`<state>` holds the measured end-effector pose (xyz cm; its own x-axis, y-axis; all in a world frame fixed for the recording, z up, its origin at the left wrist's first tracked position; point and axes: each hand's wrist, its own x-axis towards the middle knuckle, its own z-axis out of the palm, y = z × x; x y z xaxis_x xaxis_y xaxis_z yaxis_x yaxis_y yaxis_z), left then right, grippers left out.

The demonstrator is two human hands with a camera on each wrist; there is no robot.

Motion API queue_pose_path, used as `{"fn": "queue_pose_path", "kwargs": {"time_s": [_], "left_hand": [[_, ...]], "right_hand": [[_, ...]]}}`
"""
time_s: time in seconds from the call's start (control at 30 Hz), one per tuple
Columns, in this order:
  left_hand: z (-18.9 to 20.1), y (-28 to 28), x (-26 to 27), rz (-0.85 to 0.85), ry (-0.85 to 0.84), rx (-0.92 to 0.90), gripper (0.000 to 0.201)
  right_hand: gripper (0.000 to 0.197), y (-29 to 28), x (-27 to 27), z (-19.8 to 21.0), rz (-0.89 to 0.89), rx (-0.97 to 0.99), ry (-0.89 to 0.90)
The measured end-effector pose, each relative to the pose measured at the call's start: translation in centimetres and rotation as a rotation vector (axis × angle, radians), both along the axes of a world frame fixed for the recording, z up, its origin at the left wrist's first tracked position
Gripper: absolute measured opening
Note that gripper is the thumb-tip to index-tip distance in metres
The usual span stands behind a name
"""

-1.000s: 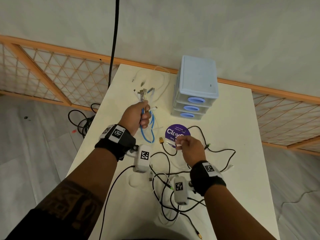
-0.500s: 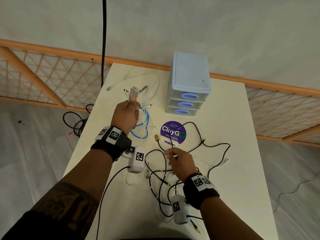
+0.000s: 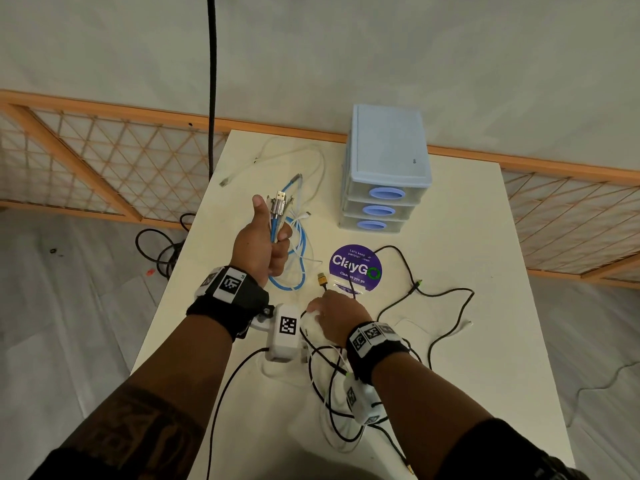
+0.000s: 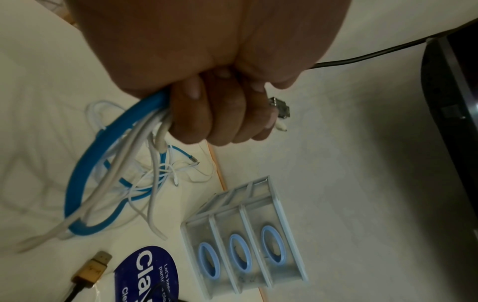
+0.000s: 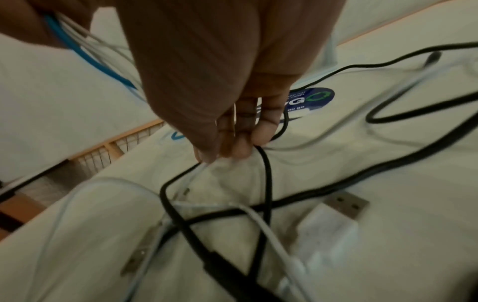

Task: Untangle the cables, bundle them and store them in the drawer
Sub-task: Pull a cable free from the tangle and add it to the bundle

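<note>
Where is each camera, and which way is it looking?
Head: worn on the head, looking down at the table; both forearms, left hand and right hand show.
Left wrist: looks along the left hand's curled fingers gripping the blue and white cables.
Right wrist: looks along the right hand's fingers pinching a white cable among the black cables.
Shared: all three show the purple ClayGo sticker; head and left wrist show the drawer unit.

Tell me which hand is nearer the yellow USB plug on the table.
Right. The right hand is just in front of the yellow USB plug, fingertips down among the cables; the left hand is raised off to the plug's left, gripping a cable bundle.
</note>
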<state>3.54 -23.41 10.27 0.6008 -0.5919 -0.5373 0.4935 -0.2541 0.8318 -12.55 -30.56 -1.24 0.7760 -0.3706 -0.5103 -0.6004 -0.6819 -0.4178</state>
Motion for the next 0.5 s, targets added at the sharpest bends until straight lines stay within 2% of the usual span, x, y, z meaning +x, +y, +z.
{"fn": "queue_pose_path", "kwargs": {"time_s": [0.1, 0.2, 0.4, 0.5], "left_hand": [[-0.3, 0.1, 0.1, -0.004, 0.014, -0.007, 0.077], [-0.5, 0.0, 0.0, -0.015, 0.024, -0.008, 0.077], [-0.6, -0.6, -0.9, -0.049, 0.049, -0.006, 0.077], [-0.5, -1.1, -1.6, -0.077, 0.037, 0.005, 0.077]], "right_hand": [[0.029, 0.3, -0.1, -0.5, 0.019, -0.087, 0.032], [0.034, 0.6, -0.4, -0.5, 0.027, -0.156, 0.016], [0.029, 0.0, -2.1, 1.8, -0.26, 0.04, 0.016], [0.033, -0.5, -3.0, 3.5, -0.382, 0.084, -0.066]]}}
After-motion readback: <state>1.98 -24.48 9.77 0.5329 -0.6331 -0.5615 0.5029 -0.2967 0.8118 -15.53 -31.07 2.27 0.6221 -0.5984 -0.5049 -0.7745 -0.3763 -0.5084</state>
